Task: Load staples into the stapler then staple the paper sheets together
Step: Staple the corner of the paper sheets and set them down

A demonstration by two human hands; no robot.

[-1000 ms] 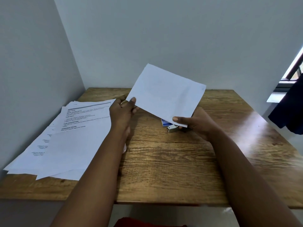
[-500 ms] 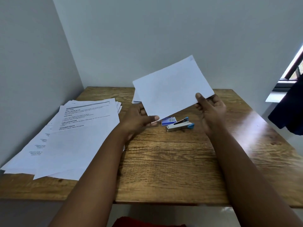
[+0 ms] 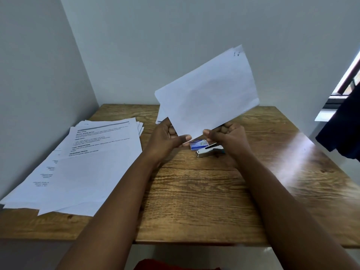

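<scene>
White sheets [image 3: 208, 98] now tilted higher, both hands pinching near edge: left [image 3: 167, 139], right [image 3: 228, 136]. Stapler [image 3: 209, 152] uncovered, untouched; loading not begun.

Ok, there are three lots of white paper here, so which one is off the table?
The blank white sheets, pinched at their lower edge between left hand and right hand. The printed stack and far pile lie flat.

head-worn view, looking forward and down, table [image 3: 194, 201] close below
</scene>
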